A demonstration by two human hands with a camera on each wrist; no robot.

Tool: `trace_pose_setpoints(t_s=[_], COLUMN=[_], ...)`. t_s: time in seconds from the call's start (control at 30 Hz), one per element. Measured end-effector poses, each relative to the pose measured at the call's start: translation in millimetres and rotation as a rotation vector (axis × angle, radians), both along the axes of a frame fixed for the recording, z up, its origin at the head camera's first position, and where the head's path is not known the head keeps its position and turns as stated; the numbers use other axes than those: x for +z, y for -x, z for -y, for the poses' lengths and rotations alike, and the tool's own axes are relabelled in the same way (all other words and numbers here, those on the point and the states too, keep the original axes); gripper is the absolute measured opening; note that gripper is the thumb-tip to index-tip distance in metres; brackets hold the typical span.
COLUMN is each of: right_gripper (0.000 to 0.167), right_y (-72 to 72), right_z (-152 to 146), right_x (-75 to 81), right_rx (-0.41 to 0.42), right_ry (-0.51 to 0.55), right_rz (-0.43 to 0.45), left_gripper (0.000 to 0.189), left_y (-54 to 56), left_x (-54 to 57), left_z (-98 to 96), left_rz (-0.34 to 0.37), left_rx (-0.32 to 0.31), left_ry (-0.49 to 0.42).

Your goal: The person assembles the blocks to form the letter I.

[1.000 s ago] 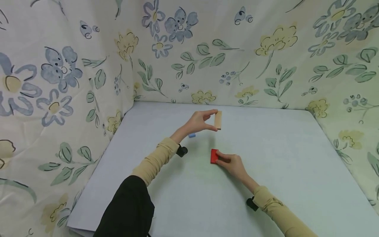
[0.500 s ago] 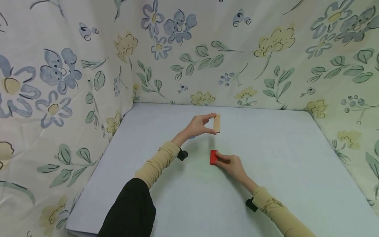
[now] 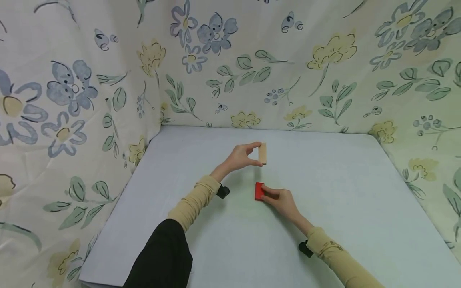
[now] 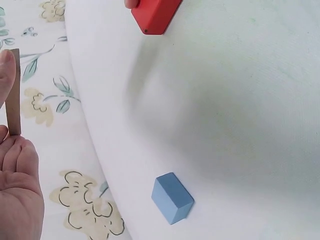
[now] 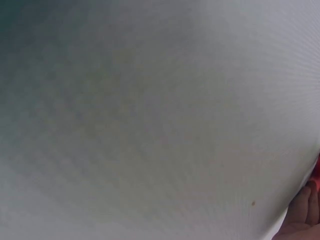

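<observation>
From the head, the left hand (image 3: 240, 157) pinches a wooden block (image 3: 263, 153) by its two ends. The block is long and thin, the colour of pale cookies, with a dark line along its near end. It is over the far part of the white desk (image 3: 331, 192). Nearer to the person, the right hand (image 3: 282, 202) pinches a red block (image 3: 259, 191) by its right side, thumb and finger on it. This one is bright red, flat and a bit longer than wide. A flowery cloth (image 3: 219, 88) hangs behind.

From the left wrist, the wooden block looks like a thin brown strip at the left edge, held between the thumb and the fingers. At the top, part of the red block shows, with a tiny dark dot near its corner. Lower down, a small blue block (image 4: 172, 197) with straight edges lies on the desk, touching no hand.

From the right wrist, there is mostly blurry desk. Red peeks in at the right edge beside the right hand's fingers.
</observation>
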State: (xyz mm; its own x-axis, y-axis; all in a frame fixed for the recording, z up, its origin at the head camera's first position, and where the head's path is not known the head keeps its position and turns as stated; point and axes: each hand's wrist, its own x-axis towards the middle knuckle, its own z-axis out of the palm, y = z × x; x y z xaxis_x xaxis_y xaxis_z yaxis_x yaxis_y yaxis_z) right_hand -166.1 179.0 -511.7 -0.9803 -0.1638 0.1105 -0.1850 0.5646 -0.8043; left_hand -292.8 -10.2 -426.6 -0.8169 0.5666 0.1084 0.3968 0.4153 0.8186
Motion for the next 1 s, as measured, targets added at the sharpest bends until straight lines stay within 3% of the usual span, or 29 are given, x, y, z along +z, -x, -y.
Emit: trace_pose_setpoints(t_s=[0.67,1.0], right_gripper=[0.042,0.041], right_y=[-1.9,-1.9], right_z=[0,0], right_x=[1.2,1.1], right_rx=[0.004,0.005], right_ry=[0.015,0.014], right_rz=[0.006,-0.013], left_gripper=[0.077,0.076], left_y=[-5.6,-6.5], left_x=[-16.6,-29.4], left_z=[-5.4,-8.9], left_rz=[0.019,0.064], left_rx=[0.065,0.049], left_ry=[0.07,0.058])
